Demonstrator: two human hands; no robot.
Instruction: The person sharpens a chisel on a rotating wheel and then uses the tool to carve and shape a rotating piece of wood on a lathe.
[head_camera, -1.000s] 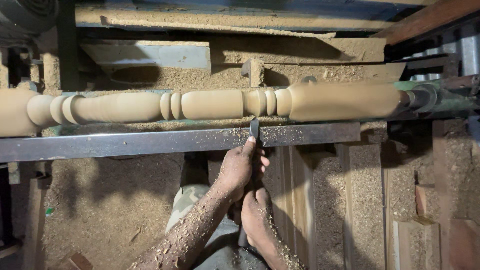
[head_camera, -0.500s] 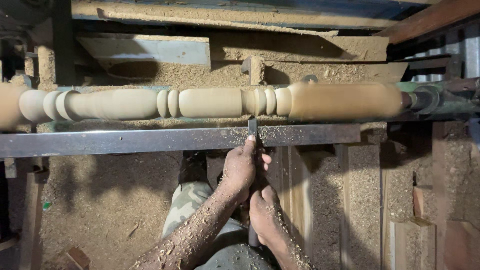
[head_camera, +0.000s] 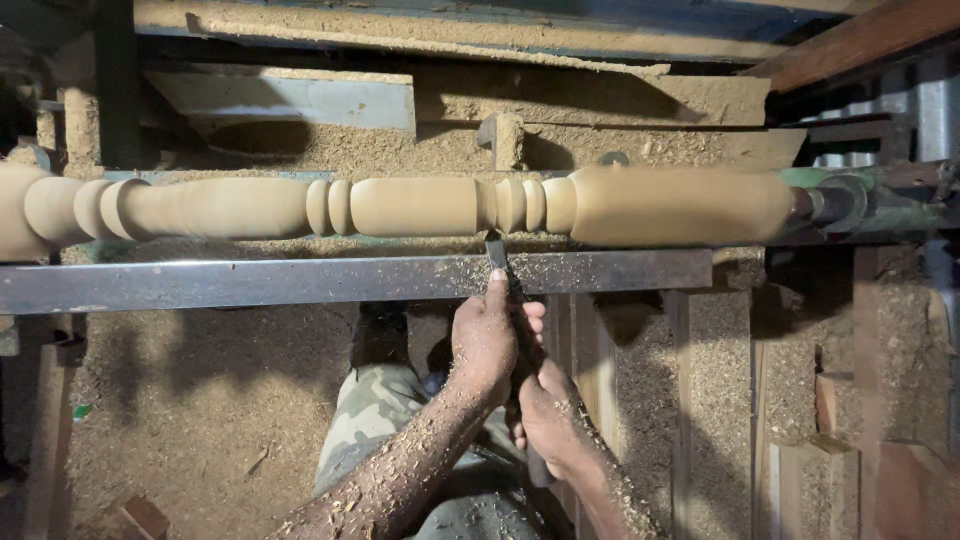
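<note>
A long pale turned wooden spindle (head_camera: 420, 205), with beads and grooves cut along it, lies left to right across the far side of the scene, held at its right end by a green metal lathe centre (head_camera: 850, 200). Just near of it, and parallel, runs a flat grey steel tool rest bar (head_camera: 250, 282), dusted with shavings. Sawdust covers the floor (head_camera: 190, 400) below.

A narrow dark steel chisel (head_camera: 497, 256) lies across the bar, its long axis pointing far, at right angles to the spindle, its tip at the grooves by the middle beads. The left hand (head_camera: 485, 340) is nearer the spindle, fingers wrapped over the blade, forefinger stretched along it. The right hand (head_camera: 548, 420), nearer the body, is closed around the handle end. No containers show.
</note>
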